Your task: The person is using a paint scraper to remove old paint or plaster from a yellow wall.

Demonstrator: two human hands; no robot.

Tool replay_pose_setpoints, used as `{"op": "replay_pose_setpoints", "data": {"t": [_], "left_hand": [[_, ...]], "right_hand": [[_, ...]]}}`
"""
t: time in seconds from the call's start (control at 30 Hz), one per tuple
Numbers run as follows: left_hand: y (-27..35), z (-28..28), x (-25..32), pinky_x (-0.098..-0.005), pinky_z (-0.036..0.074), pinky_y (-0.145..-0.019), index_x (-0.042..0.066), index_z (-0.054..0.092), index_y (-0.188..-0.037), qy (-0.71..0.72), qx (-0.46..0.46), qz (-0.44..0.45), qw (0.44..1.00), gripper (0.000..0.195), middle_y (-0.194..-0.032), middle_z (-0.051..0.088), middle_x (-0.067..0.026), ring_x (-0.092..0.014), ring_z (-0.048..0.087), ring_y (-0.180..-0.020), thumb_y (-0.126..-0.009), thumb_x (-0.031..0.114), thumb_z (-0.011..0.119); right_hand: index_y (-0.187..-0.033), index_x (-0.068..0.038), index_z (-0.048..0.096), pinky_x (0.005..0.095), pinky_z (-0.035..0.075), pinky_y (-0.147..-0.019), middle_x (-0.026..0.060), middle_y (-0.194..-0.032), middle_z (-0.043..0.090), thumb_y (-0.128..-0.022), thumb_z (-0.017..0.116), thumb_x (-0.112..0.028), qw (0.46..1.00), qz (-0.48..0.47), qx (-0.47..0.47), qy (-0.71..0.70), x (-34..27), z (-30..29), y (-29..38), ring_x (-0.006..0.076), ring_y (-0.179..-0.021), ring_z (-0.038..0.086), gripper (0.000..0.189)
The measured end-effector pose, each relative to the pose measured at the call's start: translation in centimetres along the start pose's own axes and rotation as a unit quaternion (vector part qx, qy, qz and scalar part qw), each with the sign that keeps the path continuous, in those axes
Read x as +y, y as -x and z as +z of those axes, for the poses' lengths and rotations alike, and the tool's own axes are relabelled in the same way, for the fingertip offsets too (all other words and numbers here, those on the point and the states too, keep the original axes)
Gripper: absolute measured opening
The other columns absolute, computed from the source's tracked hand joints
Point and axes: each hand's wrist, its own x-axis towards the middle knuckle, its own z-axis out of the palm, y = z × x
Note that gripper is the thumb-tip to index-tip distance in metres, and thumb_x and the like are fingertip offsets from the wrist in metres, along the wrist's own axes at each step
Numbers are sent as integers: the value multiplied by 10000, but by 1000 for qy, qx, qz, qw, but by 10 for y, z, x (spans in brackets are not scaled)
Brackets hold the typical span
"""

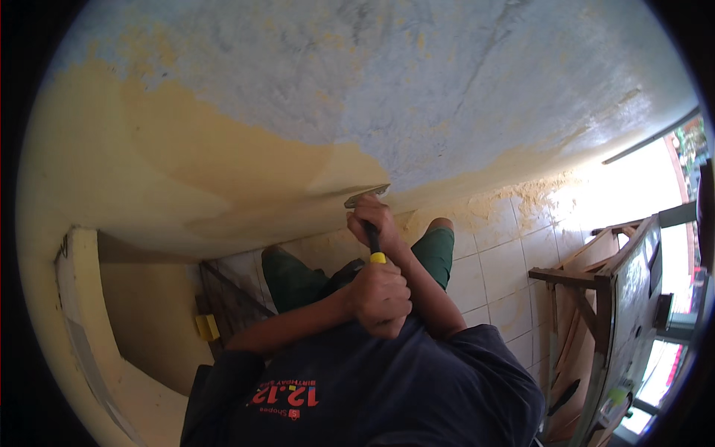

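Note:
Both hands grip one long-handled scraper. My right hand (pixel 374 220) closes around its black shaft just behind the wide metal blade (pixel 367 195). Nearer my chest, my left hand (pixel 382 299) wraps the end of the handle, below a yellow collar (pixel 378 257). The blade lies at the painted wall (pixel 279 162); whether its whole edge touches cannot be told. Around the blade the wall is yellow and tan, and above it a large grey-blue patch (pixel 402 112) shows, with small yellow specks left on it.
Yellow paint flakes (pixel 525 204) litter the white tiled floor (pixel 497 274) along the wall's foot. At the right stands a wooden-framed table (pixel 631 279) with items on it. A wall opening with a ledge (pixel 86 285) is at the left, near a yellow object (pixel 207 327) and dark wooden bars (pixel 237 288).

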Motion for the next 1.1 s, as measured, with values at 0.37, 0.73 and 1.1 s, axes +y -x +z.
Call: {"op": "replay_pose_setpoints", "data": {"t": [0.37,0.73,1.1], "left_hand": [[18,-3,-3,-362,375,-483,97,521,-632,45,7,6,999,138,-585,458,-29,-216,488,-491,-600,120,653],[1,-10,13,-355,356,-478,114,460,-599,42,-27,33,998,192,-577,402,-21,-212,457,-483,-589,120,652],[8,-7,3,-336,374,-473,104,452,-593,50,-37,26,998,184,-576,409,-22,-196,468,-476,-580,126,634]], "right_hand": [[-629,-43,432,422,374,-629,94,-615,451,-726,671,47,998,-16,35,-49,0,15,4,317,-629,489,273],[-621,-55,440,426,384,-648,88,-642,468,-727,674,32,999,-23,40,-27,-10,2,-8,307,-641,484,272],[-635,-77,478,417,387,-665,70,-640,453,-734,689,11,999,-26,17,-29,0,3,0,292,-671,498,249]]}}
